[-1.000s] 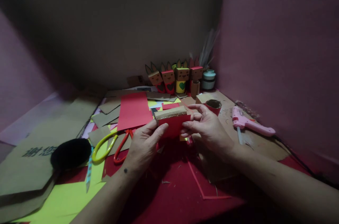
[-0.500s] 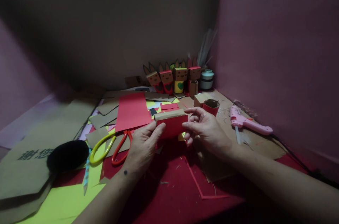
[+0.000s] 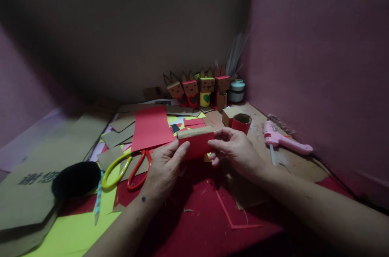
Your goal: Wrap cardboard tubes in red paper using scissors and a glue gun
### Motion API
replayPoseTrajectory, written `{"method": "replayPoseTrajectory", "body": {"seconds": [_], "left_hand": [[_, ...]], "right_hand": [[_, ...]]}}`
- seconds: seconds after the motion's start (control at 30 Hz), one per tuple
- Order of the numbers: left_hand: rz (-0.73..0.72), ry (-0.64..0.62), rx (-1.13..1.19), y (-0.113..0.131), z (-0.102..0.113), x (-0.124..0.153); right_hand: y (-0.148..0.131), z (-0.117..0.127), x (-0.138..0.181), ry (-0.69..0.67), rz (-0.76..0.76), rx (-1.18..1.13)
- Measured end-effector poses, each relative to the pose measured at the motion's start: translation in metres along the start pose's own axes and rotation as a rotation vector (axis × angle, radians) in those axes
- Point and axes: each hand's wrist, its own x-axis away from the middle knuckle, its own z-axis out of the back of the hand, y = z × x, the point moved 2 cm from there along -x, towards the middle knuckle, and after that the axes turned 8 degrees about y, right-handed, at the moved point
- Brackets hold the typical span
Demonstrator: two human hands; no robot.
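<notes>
The back of the red-fronted cardboard block [image 3: 196, 145] is hidden, along with most of the left hand's [image 3: 164, 164] fingers. At mid-frame, the block's left end sits gripped between left thumb and fingers; the right hand's [image 3: 237, 151] fingers pinch its right edge. A red sheet [image 3: 152, 127] lies on the tabletop [image 3: 194, 232], below a dim grey wall [image 3: 130, 26].

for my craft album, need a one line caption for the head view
Left hand and right hand hold a red-fronted cardboard piece in front of four eared cardboard figures.
</notes>
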Motion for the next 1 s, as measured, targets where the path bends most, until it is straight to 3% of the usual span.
{"method": "replayPoseTrajectory", "body": {"seconds": [0.57,1.0], "left_hand": [[0.020,0.025,0.022,0.0011,-0.0012,0.0016],[0.049,-0.012,0.079,0.0047,-0.0047,0.0049]], "right_hand": [[-0.0046,-0.0001,0.0024,-0.002,-0.049,0.053],[-0.0058,0.0030,0.0006,-0.001,0.012,0.025]]}}
